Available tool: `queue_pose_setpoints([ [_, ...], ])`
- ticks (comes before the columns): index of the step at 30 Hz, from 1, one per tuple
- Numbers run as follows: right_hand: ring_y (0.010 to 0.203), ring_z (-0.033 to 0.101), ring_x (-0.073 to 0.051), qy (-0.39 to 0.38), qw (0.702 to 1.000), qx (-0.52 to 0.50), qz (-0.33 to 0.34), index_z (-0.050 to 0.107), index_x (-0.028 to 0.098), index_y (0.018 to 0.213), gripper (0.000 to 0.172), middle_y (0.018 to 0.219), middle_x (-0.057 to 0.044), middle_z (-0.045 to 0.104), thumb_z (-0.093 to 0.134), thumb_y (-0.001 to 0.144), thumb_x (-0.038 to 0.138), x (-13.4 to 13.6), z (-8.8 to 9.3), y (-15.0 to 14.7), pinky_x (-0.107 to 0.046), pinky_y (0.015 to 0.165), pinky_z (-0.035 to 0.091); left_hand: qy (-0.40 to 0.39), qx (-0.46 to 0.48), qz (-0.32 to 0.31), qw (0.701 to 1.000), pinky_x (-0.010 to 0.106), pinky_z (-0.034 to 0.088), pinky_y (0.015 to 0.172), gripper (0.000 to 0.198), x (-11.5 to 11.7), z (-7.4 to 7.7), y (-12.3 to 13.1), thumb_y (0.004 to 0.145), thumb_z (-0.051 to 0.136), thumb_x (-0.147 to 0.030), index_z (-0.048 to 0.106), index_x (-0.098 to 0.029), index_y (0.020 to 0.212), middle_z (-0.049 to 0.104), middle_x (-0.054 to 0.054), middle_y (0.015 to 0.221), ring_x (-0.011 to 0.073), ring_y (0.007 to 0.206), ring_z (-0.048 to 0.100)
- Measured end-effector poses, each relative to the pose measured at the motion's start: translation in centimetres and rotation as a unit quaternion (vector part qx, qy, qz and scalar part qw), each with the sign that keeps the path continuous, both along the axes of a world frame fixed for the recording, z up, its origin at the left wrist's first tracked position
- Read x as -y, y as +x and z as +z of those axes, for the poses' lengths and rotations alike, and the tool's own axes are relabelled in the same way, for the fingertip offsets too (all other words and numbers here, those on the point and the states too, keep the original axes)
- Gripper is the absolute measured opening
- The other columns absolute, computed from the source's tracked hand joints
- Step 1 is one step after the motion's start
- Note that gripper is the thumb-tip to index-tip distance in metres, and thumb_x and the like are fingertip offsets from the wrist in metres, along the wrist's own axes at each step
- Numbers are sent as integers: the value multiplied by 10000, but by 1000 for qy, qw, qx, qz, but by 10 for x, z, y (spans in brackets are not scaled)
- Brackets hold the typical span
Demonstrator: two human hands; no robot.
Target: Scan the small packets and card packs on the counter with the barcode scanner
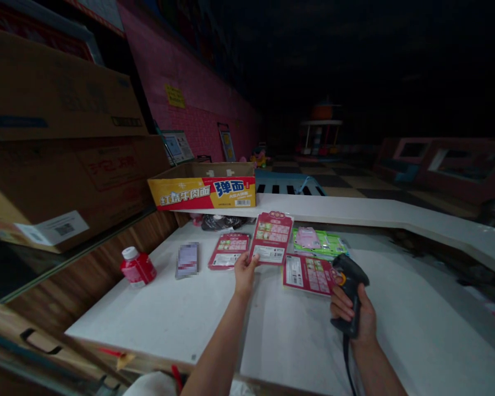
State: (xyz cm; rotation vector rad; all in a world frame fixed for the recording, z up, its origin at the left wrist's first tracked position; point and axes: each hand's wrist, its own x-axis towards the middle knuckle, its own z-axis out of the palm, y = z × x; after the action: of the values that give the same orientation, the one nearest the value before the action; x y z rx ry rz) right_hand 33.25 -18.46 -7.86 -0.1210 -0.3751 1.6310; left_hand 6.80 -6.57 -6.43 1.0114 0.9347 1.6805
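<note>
Between the fingers and thumb of my left hand (245,275) is the lower left corner of a red flat package (271,236), its barcode label facing up at me. My right hand (357,311) is wrapped round the handle of a black barcode scanner (350,275), its head turned toward the packages and its cable running down. Left of the held package lies a stack of similar red packages (230,250). Another red package (309,274) lies sideways just left of the scanner. Behind it are green packages (328,242) with a pink one (307,237) on top.
A pink-red bottle (138,268) and a phone-like device (187,260), its screen blurred, are on the white table (169,319) at left. An open noodle carton (204,187) stands on the raised ledge (334,209). Large cardboard boxes (78,181) are stacked far left.
</note>
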Motion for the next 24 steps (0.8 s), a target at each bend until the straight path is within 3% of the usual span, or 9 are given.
queue_pose_setpoints([
  [7, 350, 216, -22, 26, 1000, -1, 0, 594, 169, 1000, 339, 540, 96, 382, 675, 835, 455, 1, 1, 0, -91, 315, 325, -46, 28, -29, 998, 217, 456, 511, 461, -22, 36, 33, 570, 813, -510, 612, -140, 758, 665, 6, 656, 112, 535, 586],
  [10, 343, 149, -24, 48, 999, 9, 6, 597, 181, 997, 349, 529, 105, 357, 668, 831, 480, 1, 1, -1, -94, 287, 284, -55, 2, -81, 995, 211, 414, 480, 441, -29, 36, 53, 595, 783, -531, 625, -135, 707, 643, 9, 599, 107, 489, 553],
  [14, 332, 137, -31, 73, 997, 16, 20, 600, 192, 1006, 343, 523, 103, 360, 636, 848, 495, 0, -3, -1, -107, 270, 266, -90, -36, -149, 984, 259, 437, 515, 423, -39, 22, 78, 624, 739, -546, 618, -140, 624, 656, 47, 595, 161, 527, 592],
  [17, 331, 178, -36, 81, 996, 11, 21, 595, 202, 1033, 331, 536, 93, 382, 588, 880, 495, -1, -6, 0, -108, 283, 286, -130, -161, -115, 972, 263, 421, 532, 399, -46, 11, 87, 711, 676, -512, 602, -147, 568, 629, 47, 555, 183, 557, 605],
  [19, 333, 193, -36, 86, 996, 11, 24, 594, 202, 1032, 329, 540, 90, 388, 580, 886, 497, -2, -6, 0, -107, 290, 295, -144, -304, -58, 940, 261, 422, 573, 350, -48, 7, 85, 768, 644, -445, 642, -139, 598, 633, 53, 578, 194, 626, 625],
  [22, 339, 203, -34, 83, 996, 9, 28, 600, 191, 1022, 325, 540, 89, 394, 585, 888, 487, -2, -4, 0, -105, 298, 303, -96, -475, 31, 874, 291, 460, 729, 251, -38, 5, 74, 804, 631, -341, 731, -128, 890, 687, 100, 828, 214, 822, 643],
  [24, 340, 215, -32, 76, 997, 3, 27, 602, 186, 1022, 320, 545, 86, 406, 587, 890, 476, -3, -3, 0, -105, 303, 309, -3, -521, 41, 853, 334, 459, 860, 341, -23, 4, 65, 835, 604, -333, 695, -158, 1113, 662, 123, 1016, 221, 954, 619],
])
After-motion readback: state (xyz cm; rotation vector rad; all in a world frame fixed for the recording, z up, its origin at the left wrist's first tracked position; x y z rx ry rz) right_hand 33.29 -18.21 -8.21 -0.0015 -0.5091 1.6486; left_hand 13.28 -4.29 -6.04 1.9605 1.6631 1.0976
